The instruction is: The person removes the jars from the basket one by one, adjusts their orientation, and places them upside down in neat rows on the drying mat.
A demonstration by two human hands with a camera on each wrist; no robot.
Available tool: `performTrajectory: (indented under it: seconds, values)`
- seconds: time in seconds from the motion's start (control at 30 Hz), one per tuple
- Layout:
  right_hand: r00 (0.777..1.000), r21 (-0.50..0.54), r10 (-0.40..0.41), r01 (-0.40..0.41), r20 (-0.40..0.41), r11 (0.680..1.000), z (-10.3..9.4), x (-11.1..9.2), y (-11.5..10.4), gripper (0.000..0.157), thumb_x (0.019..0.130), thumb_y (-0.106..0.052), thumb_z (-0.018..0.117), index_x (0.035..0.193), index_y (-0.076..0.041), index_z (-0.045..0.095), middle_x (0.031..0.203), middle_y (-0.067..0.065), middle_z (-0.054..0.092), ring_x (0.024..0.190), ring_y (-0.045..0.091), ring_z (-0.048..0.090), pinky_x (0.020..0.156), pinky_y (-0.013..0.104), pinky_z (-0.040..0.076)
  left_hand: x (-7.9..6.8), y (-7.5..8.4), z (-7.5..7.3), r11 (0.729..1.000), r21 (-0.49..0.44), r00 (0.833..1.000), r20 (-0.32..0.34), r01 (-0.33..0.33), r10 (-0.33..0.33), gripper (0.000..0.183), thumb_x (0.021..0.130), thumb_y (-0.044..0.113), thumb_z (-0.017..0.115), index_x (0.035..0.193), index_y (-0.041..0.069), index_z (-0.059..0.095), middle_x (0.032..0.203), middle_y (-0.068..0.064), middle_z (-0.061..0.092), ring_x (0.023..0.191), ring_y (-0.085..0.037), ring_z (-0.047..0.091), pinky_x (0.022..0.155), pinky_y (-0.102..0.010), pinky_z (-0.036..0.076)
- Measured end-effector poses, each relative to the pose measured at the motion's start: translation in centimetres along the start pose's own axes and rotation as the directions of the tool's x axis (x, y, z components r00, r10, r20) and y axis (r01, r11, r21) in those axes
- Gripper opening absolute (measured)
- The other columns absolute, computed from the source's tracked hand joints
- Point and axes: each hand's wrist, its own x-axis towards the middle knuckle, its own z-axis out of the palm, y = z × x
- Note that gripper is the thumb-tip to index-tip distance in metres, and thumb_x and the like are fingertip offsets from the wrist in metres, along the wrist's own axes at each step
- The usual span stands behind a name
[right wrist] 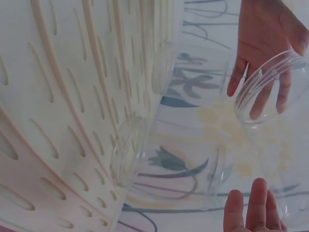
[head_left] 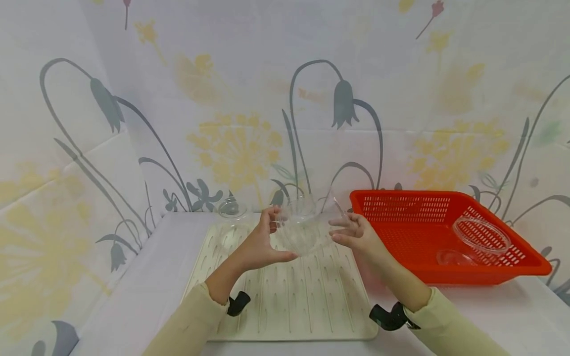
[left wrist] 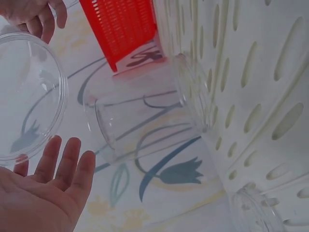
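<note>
Between the two hands, above the mat, is a tilted clear plastic jar [head_left: 302, 235], its round ridged rim [right wrist: 248, 99] towards the left hand. The left hand [head_left: 262, 244] grips that rim end, thumb below and fingers spread beyond. On the other side the right hand [head_left: 358, 237] holds the jar's far end with bent fingers; its thumb is hidden. A second clear jar [left wrist: 140, 116] stands behind on the cream slotted mat [head_left: 285, 306], its wide rim down. Another clear jar [head_left: 232, 225] stands at the mat's back left corner.
At the right sits a red plastic basket [head_left: 445, 274] with perforated walls. In it lie a clear round ring-like lid [head_left: 481, 235] and another clear piece [head_left: 455, 258]. A flower-patterned cloth [head_left: 285, 89] hangs behind the white table [head_left: 133, 296].
</note>
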Motion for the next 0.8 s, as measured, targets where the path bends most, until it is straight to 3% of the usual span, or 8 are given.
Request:
performTrajectory:
  seconds: [0.23,0.37,0.6,0.8]
  values:
    - [0.996,0.045,-0.087,0.087,-0.006,0.995,0.22,0.04,-0.39,0.067,0.088,-0.015,0.062,0.138,-0.001,0.020,0.136,0.023,0.042,0.115,0.028,0.053,0.100,0.049,0.034,-0.13,-0.19,0.07,0.999,0.029,1.000,0.002,0.027,-0.027,0.092,0.074,0.028,0.078,0.142,0.010,0.019,0.141,-0.002,0.038,0.128,-0.033,0.035,0.100,-0.050,0.034]
    - [0.989,0.071,-0.145,0.144,0.010,0.987,0.43,0.18,-0.51,0.065,0.087,-0.013,0.062,0.138,-0.004,0.023,0.135,0.022,0.042,0.116,0.033,0.050,0.098,0.049,0.037,-0.08,-0.20,0.14,0.999,0.024,0.999,0.015,0.028,-0.028,0.086,0.075,0.030,0.078,0.140,0.009,0.025,0.142,0.000,0.038,0.128,-0.034,0.034,0.098,-0.053,0.035]
    - [0.979,0.092,-0.198,0.194,0.043,0.977,0.58,0.52,-0.40,0.073,0.085,-0.012,0.063,0.143,-0.009,0.018,0.136,0.021,0.039,0.118,0.037,0.045,0.094,0.047,0.041,0.12,-0.17,0.13,0.998,0.063,1.000,0.003,-0.006,0.006,0.081,0.072,0.032,0.079,0.137,0.011,0.035,0.139,-0.006,0.040,0.128,-0.033,0.035,0.097,-0.053,0.036]
    - [0.975,0.091,-0.214,0.209,0.055,0.974,0.88,0.68,-0.59,0.080,0.084,-0.011,0.065,0.145,-0.013,0.014,0.139,0.018,0.035,0.122,0.037,0.040,0.095,0.052,0.039,0.17,-0.35,0.17,0.997,0.073,1.000,0.003,-0.015,0.015,0.082,0.071,0.035,0.080,0.137,0.011,0.037,0.139,-0.008,0.037,0.129,-0.032,0.033,0.098,-0.052,0.035]
